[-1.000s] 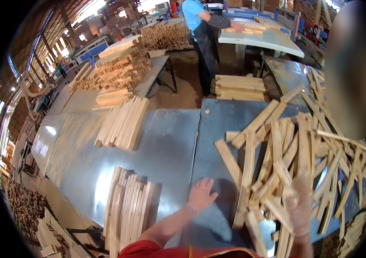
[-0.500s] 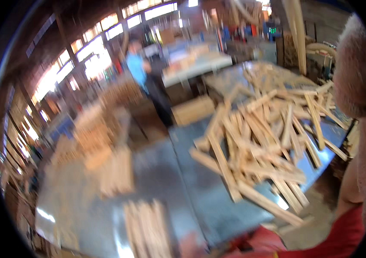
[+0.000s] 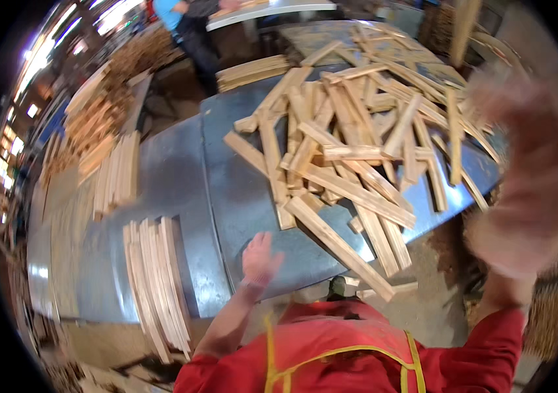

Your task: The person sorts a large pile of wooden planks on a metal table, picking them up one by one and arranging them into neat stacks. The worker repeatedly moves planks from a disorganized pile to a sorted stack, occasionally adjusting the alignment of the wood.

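My left hand (image 3: 260,261) hovers at the table's near edge, its fingers loosely stretched out and holding nothing. It lies between a row of wooden strips (image 3: 154,278) on the left and a heap of loose wooden strips (image 3: 357,154) on the right. My right hand (image 3: 511,141) is raised close at the far right, smeared by motion. It seems to wear a pale pinkish glove. Whether its fingers hold anything does not show. The nearest strip of the heap (image 3: 341,249) juts over the table edge.
The metal-topped table (image 3: 174,164) has a seam across it. Further left stand another bundle of strips (image 3: 118,173) and a tall stack of wood (image 3: 98,105). A person in blue (image 3: 190,29) stands beyond the table by a white-topped bench (image 3: 272,12). Wood scraps lie on the floor.
The view has tilted down, so the table and heap sit higher. My left hand has come fully into view from the lower edge. My right hand stays raised at the right.
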Demonstrator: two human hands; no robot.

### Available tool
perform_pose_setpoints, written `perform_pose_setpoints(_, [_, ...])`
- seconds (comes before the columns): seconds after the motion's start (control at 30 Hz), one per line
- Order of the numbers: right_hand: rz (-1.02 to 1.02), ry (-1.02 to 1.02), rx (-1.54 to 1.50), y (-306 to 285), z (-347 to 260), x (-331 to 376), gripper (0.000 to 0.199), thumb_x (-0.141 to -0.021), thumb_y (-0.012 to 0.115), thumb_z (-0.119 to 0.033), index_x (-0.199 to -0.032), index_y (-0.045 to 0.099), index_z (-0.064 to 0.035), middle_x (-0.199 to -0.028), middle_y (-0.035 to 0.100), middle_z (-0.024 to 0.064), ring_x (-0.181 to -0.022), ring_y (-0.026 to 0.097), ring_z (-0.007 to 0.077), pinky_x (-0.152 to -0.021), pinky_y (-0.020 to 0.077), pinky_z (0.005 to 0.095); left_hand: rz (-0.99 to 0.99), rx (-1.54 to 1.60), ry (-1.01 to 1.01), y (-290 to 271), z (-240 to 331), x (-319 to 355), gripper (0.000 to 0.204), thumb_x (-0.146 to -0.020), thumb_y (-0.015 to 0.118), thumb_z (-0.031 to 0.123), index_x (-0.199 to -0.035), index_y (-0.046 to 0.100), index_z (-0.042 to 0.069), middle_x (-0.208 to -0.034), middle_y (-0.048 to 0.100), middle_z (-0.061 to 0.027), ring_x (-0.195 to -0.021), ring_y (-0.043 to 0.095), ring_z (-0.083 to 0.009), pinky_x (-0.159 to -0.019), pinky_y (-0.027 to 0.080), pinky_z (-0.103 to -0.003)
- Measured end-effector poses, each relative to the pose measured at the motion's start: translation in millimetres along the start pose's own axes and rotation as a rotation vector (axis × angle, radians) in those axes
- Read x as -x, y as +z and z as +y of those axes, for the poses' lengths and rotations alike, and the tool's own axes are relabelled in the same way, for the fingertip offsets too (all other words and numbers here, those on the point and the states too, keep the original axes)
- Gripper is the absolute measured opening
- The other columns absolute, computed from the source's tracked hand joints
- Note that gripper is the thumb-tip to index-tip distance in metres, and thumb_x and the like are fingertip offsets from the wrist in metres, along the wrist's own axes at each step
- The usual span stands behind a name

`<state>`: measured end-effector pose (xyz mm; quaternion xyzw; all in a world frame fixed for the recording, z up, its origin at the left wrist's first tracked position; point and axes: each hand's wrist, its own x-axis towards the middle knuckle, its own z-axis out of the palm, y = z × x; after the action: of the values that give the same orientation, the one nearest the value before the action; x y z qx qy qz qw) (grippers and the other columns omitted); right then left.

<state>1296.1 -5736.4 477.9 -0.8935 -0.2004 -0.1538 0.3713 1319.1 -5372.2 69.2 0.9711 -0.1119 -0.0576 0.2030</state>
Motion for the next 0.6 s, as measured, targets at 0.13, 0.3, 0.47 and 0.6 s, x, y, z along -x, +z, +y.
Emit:
perform_pose_setpoints(0.13, [-0.202,0.091,0.270,163.9,182.2,112.9,0.092,-0.081,0.086,-0.035,-0.154,0.044,0.0026,-0.144,0.057,0.0278,-0.134,0.056,0.0442,-0.111,0.0470,0.0517,-0.029,-0.011,-0.247,18.9,82.6,-90.3,0.084,-0.082,0.082,0.046,-0.149,0.049,0.008,-0.125,0.064,-0.0181,-0.120,0.065,-0.0357,-0.099,0.054,-0.048])
perform_pose_setpoints(0.3, [-0.490,0.437,0.536,278.6,221.5,253.9,0.079,-0.071,0.085,-0.026,-0.141,0.051,-0.0096,-0.129,0.060,0.0178,-0.121,0.059,0.0384,-0.106,0.0447,0.0516,-0.036,-0.023,-0.435,74.1,60.7,-115.5,0.089,-0.085,0.080,0.044,-0.156,0.040,0.010,-0.125,0.065,-0.0172,-0.117,0.067,-0.0360,-0.098,0.054,-0.050])
perform_pose_setpoints(0.47, [-0.395,0.541,-0.197,267.3,239.5,213.7,0.083,-0.083,0.071,-0.012,-0.160,0.040,-0.0106,-0.150,0.053,0.0176,-0.136,0.053,0.0352,-0.112,0.0462,0.0427,0.018,1.120,-0.462,28.2,5.4,-47.0,0.070,-0.090,0.073,0.014,-0.154,0.046,0.007,-0.113,0.065,-0.0093,-0.108,0.062,-0.0205,-0.095,0.052,-0.035])
perform_pose_setpoints(0.6, [-0.409,0.861,-0.740,282.4,149.5,151.8,0.072,-0.095,0.065,-0.012,-0.161,0.040,-0.0030,-0.143,0.061,0.0158,-0.128,0.059,0.0277,-0.106,0.0502,0.0378,-0.149,1.337,-0.406,5.9,26.4,83.1,0.069,-0.091,0.069,0.015,-0.153,0.043,0.004,-0.116,0.061,-0.0057,-0.104,0.055,-0.0126,-0.088,0.049,-0.029])
